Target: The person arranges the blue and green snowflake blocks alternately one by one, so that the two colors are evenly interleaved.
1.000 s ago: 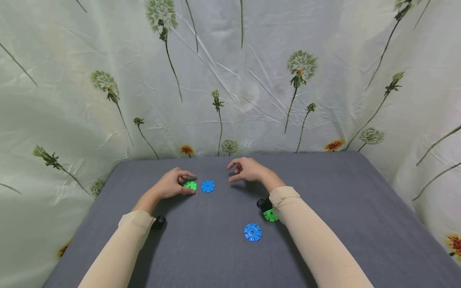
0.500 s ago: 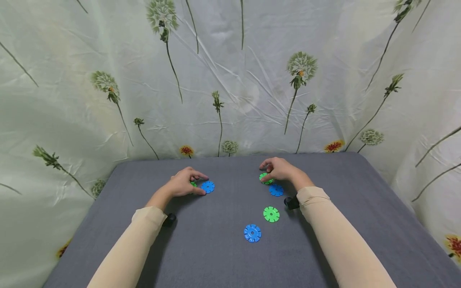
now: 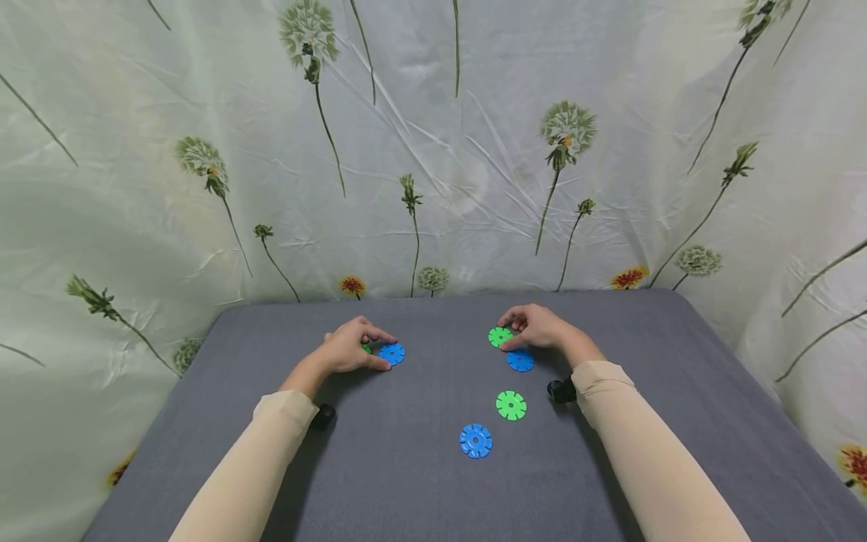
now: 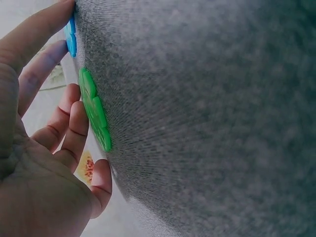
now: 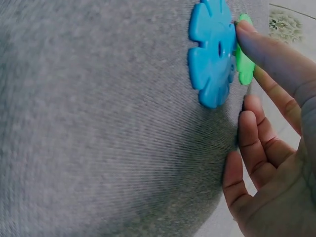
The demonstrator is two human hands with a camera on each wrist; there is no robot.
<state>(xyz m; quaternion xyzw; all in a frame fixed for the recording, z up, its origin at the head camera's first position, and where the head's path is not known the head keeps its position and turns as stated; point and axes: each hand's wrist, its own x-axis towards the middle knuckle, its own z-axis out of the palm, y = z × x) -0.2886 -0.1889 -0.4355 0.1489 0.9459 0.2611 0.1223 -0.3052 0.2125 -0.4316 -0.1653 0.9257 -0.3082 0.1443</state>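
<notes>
My left hand (image 3: 348, 346) has its thumb and index finger at opposite edges of a flat blue notched disc (image 3: 392, 354). Under its palm lies a green disc (image 4: 95, 109), mostly hidden in the head view, beside the curled other fingers in the left wrist view. On the right, my right hand (image 3: 542, 330) holds thumb and index finger at the edges of another green disc (image 3: 500, 336). Just below that one, a second blue disc (image 3: 520, 360) lies near the thumb; the right wrist view shows this blue disc (image 5: 211, 54) flat on the cloth.
Nearer the front of the grey table (image 3: 406, 467) lie a green disc (image 3: 511, 405) and a blue disc (image 3: 476, 441), left of my right forearm. A flower-printed curtain (image 3: 474, 150) stands behind the table and along its sides.
My left hand has shifted right, from around the green disc to the blue one. My right hand has moved right to the far green disc, uncovering the blue one below it.
</notes>
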